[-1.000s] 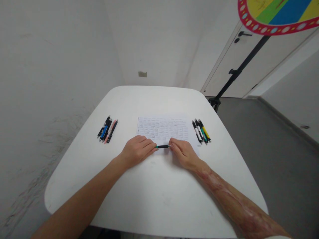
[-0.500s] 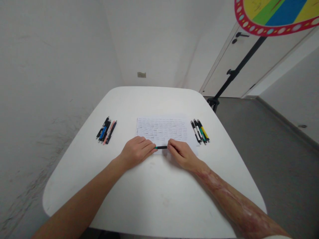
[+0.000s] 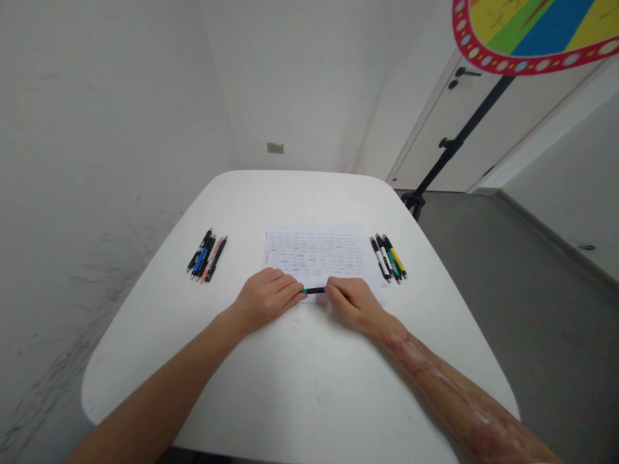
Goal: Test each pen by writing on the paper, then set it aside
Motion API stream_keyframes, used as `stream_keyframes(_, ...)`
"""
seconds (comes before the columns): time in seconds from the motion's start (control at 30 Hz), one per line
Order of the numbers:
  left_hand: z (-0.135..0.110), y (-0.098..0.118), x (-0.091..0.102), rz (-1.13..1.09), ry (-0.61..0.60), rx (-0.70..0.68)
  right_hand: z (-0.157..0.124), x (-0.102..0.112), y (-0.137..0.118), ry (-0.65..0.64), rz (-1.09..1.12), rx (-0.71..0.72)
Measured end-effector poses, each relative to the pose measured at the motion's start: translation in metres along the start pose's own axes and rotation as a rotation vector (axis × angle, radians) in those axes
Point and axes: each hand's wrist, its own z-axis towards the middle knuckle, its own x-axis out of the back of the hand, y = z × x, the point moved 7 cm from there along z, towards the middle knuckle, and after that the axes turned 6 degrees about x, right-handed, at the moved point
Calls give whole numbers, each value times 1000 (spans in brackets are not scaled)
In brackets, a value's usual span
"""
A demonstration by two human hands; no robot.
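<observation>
A pen with a black barrel and a green part lies level between my two hands, over the lower edge of a written sheet of paper. My left hand is closed on its green end, the fingers pressed together. Its black end is pinched in the fingers of my right hand; the tip there is hidden. Rows of handwriting cover the sheet, and another white sheet shows beneath its right side.
On the white table, several pens lie in a group at left. Another group of pens, black with white, green and yellow, lies at right. Beyond the table stands a colourful wheel on a black stand, before a door.
Both hands still hold the pen in the same place. The whole view has shifted slightly, with table and hands a little lower in the picture; my right fingers look slightly changed in pose.
</observation>
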Motion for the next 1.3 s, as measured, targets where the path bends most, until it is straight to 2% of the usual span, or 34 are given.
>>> stream_keyframes(0.13,-1,0,-1,7,-12,3,0,0,-2,5,25,29)
stream_keyframes(0.27,-1,3,-1,19,-23,-21,-1,-3,4,-25,15,-9)
stream_keyframes(0.47,-1,1,0,-15,1,4,-2,3,-4,38,70,46)
stream_keyframes(0.8,-3,3,0,49,9,-1,0,-2,3,1,92,-19)
stream_keyframes(0.9,-1,1,0,28,25,43,1,-1,8,69,111,-37)
stream_keyframes(1.1,-2,-13,-1,6,39,148,-4,13,25,302,112,-113)
stream_keyframes(1.2,-5,-15,0,8,40,167,-1,21,9,320,-70,10)
stream_keyframes(1.3,-5,-13,0,-2,50,169,3,16,-15,249,-266,198)
